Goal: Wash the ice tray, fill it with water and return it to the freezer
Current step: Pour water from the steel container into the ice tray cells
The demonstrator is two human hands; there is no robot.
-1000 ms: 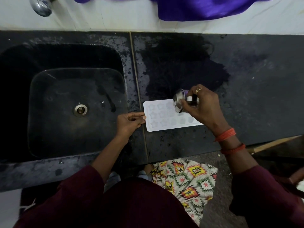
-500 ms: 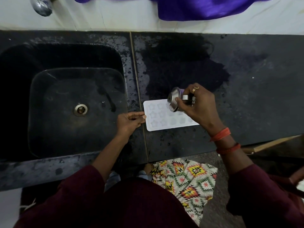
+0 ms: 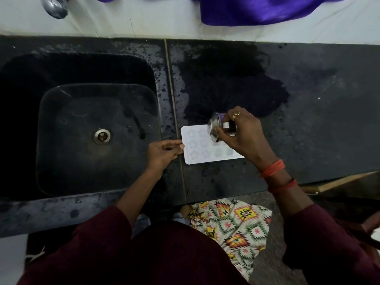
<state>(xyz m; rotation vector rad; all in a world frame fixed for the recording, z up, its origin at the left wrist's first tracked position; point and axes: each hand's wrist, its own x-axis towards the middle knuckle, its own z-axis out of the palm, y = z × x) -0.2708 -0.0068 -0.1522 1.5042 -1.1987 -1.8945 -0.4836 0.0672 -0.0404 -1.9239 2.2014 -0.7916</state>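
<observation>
On the dark, wet counter [image 3: 298,140], just right of the sink [image 3: 61,120], I have the white ice tray [image 3: 197,150] lying flat near the front edge, with my left hand [image 3: 164,151] pinching its left edge, fingers pressed together. Over the tray's middle my right hand [image 3: 244,134] curls its fingers round a steel cup [image 3: 214,126] tipped mouth-left and down. I judge filling goes best with a thin pour, cell by cell, the tray pinned level so nothing slops out.
</observation>
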